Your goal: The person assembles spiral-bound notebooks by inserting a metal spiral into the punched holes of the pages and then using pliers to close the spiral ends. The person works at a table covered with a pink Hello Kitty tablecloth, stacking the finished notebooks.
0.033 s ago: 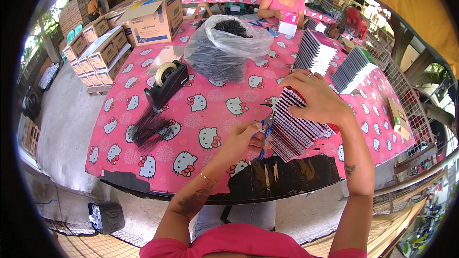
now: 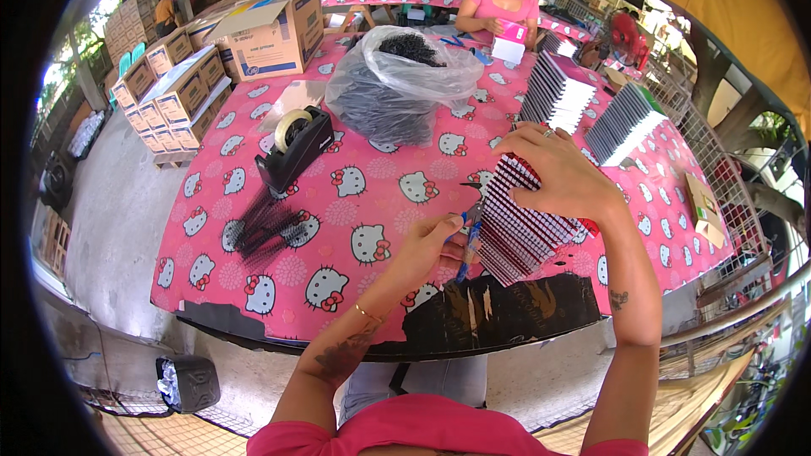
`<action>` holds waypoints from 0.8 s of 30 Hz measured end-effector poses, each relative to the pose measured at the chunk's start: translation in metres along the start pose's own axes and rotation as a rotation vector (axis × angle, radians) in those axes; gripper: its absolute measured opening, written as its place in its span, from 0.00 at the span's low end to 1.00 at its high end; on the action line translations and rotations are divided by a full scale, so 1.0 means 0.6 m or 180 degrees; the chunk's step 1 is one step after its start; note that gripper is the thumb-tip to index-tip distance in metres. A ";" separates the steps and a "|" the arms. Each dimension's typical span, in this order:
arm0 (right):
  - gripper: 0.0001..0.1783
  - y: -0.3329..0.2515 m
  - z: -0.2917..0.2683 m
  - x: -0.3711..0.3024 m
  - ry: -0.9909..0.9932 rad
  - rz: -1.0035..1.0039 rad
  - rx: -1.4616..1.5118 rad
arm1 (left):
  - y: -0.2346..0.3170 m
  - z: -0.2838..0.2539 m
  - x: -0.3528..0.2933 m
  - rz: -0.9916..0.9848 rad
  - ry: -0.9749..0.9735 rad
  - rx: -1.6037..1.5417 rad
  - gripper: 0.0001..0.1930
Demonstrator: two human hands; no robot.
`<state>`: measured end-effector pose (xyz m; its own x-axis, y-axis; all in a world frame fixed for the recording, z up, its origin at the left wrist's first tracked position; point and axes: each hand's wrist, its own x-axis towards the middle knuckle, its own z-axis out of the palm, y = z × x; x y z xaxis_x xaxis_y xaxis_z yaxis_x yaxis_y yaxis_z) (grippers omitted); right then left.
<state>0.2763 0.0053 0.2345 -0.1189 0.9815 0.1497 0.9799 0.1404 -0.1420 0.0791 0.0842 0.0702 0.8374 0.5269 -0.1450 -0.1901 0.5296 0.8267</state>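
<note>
My left hand (image 2: pixel 432 243) is closed around blue-handled pliers (image 2: pixel 472 232), whose dark jaws point away from me. The tool lies against the left edge of a leaning stack of spiral-edged red notebooks (image 2: pixel 525 224). Over the top of that stack my right hand (image 2: pixel 562 171) is spread, its fingers and thumb gripping the notebooks. Loose black binding coils (image 2: pixel 269 230) lie on the table to the left. More dark coils fill a clear plastic bag (image 2: pixel 384 101) beyond my hands.
A black tape dispenser (image 2: pixel 294 152) stands left of the bag. Other notebook stacks (image 2: pixel 553 89) fan out at the far right. Cardboard boxes (image 2: pixel 274 38) stand at the back left. Across the pink table (image 2: pixel 384 177), a co-worker (image 2: pixel 498 4) holds a pink item. Torn covering exposes black board (image 2: pixel 541 308) along the near edge.
</note>
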 end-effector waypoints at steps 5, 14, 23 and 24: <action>0.30 -0.004 -0.001 0.002 0.0045 -0.0034 -0.0055 | -0.012 -0.006 0.011 0.0753 0.0090 0.1322 0.19; 0.30 -0.003 -0.004 0.006 0.0025 -0.0008 -0.0058 | -0.016 -0.009 0.001 0.0281 0.0135 0.0283 0.20; 0.29 -0.002 -0.003 0.003 0.0085 -0.0029 -0.0050 | -0.026 -0.011 0.011 0.0094 0.0027 -0.0055 0.21; 0.29 -0.001 -0.003 0.003 0.0083 -0.0031 -0.0046 | -0.026 -0.010 0.010 0.0116 0.0035 -0.0085 0.20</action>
<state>0.2758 0.0067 0.2369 -0.1245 0.9764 0.1766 0.9809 0.1479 -0.1263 0.0843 0.0832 0.0533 0.8241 0.5533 -0.1212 -0.2340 0.5274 0.8167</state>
